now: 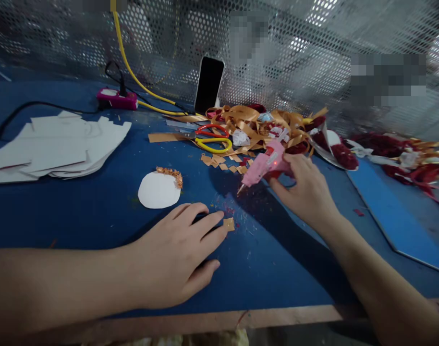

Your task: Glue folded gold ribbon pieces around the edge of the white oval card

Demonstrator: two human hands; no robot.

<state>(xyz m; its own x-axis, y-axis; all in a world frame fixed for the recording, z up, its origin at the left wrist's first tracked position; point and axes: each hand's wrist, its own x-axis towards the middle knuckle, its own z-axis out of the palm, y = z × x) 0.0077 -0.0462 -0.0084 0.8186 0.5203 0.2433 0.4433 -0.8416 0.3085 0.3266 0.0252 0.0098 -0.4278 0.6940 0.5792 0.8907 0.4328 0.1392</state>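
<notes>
Blue surface (111, 221); 12 o'clock is the far side. Leftmost, a stack of white sheets (57, 144), edges uneven, at 10 from the white disc. Magenta power strip (117, 99) at 11 from that disc, a black plug (123, 86) seated in it.

White disc (159, 191) lies flat at 11 from the left hand (179, 250), carrying gathered copper trim (172, 175) along its rim at 1. Left hand palm down, open, fingers slightly spread. Scissors (213, 139), one red and one yellow handle, at 2 from the disc; dark-screened phone (209, 84) upright beyond.

Small tan square (228, 224) just beside the left fingertips; contact unclear. Loose tan pieces (224, 166) below the ribbon heap (255, 122). Pink glue gun (264, 166) gripped in the right hand (308, 190), nozzle toward 8.

White-and-dark-red piece (334, 146) at 1 from the right hand; cannot tell if it is hollow. Blue board (396, 214) at 3; red and gold bundle (408, 161) beyond it.
</notes>
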